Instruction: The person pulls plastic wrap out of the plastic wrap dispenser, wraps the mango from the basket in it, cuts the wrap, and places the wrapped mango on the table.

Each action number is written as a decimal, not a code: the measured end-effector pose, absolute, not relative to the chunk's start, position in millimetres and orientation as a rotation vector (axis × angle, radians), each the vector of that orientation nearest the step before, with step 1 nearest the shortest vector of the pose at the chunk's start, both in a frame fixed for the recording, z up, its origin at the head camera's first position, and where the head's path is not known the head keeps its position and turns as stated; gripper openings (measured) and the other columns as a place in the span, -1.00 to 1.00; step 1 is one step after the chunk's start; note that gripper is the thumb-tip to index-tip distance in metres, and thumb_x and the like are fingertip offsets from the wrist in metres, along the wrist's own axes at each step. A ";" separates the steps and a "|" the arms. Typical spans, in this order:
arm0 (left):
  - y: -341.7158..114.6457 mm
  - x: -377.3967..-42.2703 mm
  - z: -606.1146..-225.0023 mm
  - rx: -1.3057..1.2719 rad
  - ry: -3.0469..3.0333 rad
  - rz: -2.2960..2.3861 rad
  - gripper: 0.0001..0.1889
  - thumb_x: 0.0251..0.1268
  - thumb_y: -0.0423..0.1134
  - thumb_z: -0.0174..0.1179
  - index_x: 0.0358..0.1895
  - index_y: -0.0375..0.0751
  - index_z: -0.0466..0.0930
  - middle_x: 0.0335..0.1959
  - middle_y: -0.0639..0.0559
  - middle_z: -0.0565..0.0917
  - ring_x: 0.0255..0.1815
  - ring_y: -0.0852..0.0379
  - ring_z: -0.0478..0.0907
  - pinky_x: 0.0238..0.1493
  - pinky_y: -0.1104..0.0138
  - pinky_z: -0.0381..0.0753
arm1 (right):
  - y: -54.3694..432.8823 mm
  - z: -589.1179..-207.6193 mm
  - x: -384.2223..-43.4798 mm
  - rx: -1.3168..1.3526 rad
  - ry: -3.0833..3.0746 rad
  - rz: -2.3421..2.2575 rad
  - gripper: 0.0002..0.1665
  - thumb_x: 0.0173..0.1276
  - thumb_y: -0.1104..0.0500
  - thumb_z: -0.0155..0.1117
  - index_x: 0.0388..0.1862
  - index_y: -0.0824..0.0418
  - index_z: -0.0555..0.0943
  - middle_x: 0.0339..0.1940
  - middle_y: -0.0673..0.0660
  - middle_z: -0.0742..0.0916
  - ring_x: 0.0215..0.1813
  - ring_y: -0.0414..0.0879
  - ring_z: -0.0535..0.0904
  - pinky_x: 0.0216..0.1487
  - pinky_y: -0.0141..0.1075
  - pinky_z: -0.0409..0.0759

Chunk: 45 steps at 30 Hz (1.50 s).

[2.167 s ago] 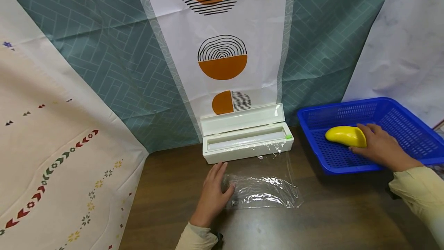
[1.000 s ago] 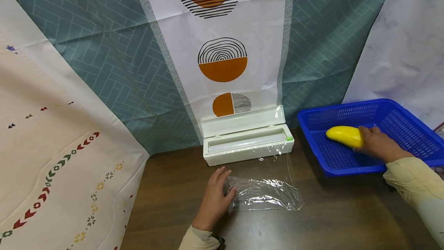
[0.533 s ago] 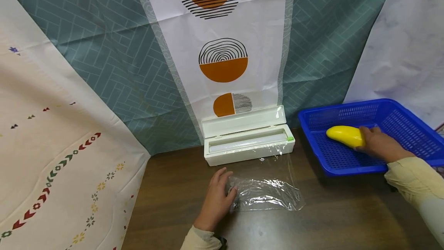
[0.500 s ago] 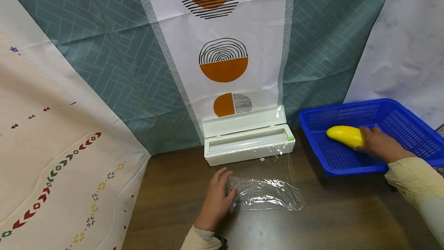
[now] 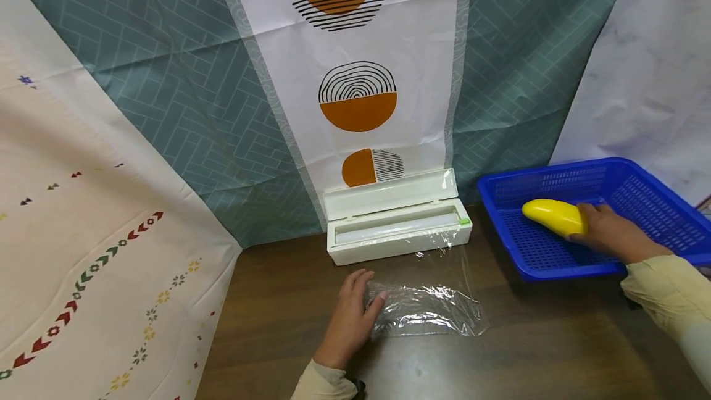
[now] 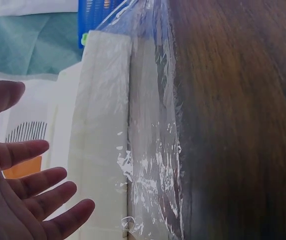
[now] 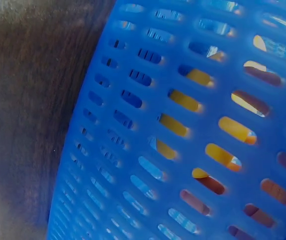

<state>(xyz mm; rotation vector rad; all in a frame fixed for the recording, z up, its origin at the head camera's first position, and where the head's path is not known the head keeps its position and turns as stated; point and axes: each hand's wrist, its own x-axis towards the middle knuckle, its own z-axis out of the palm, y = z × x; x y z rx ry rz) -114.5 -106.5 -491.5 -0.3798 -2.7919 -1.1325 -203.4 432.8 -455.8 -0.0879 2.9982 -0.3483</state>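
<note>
The right hand [image 5: 608,233] grips the near end of the yellow fruit [image 5: 550,215], fingers curled round it, inside the blue basket [image 5: 555,273]; whether the fruit touches the basket floor, I cannot tell. With only one end held and the skin looking smooth, it might swing down or slip if lifted, and a low lift could knock it on the rim. The left hand [image 5: 350,320] grips nothing: its fingers are spread at the left edge of the film [image 5: 428,313], contact unclear. Unless held down, that thin, crinkled film could slide, fold or cling to itself. It runs from the box [image 5: 361,254] onto the tabletop [image 5: 278,301], so a tug might shift the box or unwind the roll [image 5: 397,227]. The raised lid [image 5: 389,195] could drop if jolted.
</note>
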 end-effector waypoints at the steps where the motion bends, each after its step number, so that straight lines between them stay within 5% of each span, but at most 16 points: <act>1: -106.3 -114.2 -491.5 -0.380 -2.795 -1.138 -0.39 0.45 0.14 0.15 0.40 -0.16 0.41 0.45 -0.16 0.38 0.49 -0.17 0.33 0.39 -0.10 0.42 | 432.6 -455.7 -202.8 -0.093 3.004 -0.350 0.00 0.28 -0.11 0.39 0.30 0.61 0.19 -0.10 0.65 0.48 -0.23 0.31 0.51 -0.21 0.21 0.55; 9: -103.2 -115.2 -492.3 -0.396 -2.795 -1.129 -0.40 0.45 0.08 0.18 0.42 -0.15 0.39 0.45 -0.17 0.38 0.53 -0.27 0.27 0.42 -0.17 0.35 | 427.1 -447.1 -195.0 -0.128 3.063 -0.403 -0.02 0.29 -0.10 0.39 0.33 0.58 0.20 -0.15 0.57 0.51 -0.28 0.23 0.50 -0.27 0.13 0.55; 18: -101.3 -114.7 -494.0 -0.432 -2.786 -1.095 -0.40 0.43 0.08 0.19 0.41 -0.13 0.40 0.43 -0.18 0.40 0.47 -0.16 0.35 0.38 -0.09 0.44 | 417.7 -441.9 -189.0 -0.161 3.108 -0.430 0.02 0.41 -0.22 0.27 0.40 0.55 0.16 -0.04 0.62 0.48 -0.22 0.26 0.51 -0.21 0.22 0.55; 29: -100.6 -114.0 -496.3 -0.435 -2.782 -1.109 -0.42 0.43 0.05 0.21 0.41 -0.11 0.40 0.43 -0.19 0.40 0.47 -0.17 0.37 0.36 -0.10 0.45 | 388.9 -436.1 -177.0 -0.330 3.203 -0.523 -0.07 0.46 -0.11 0.27 0.45 0.52 0.16 0.10 0.62 0.49 -0.03 0.39 0.49 -0.12 0.30 0.51; 45: -97.1 -111.3 -497.1 -0.485 -2.776 -1.045 -0.45 0.42 0.01 0.23 0.38 -0.13 0.42 0.40 -0.20 0.44 0.42 -0.16 0.42 0.33 -0.08 0.49 | 356.1 -438.0 -157.2 -0.349 3.236 -0.636 -0.01 0.43 -0.10 0.31 0.55 0.39 0.08 0.19 0.57 0.44 -0.03 0.37 0.53 -0.05 0.36 0.53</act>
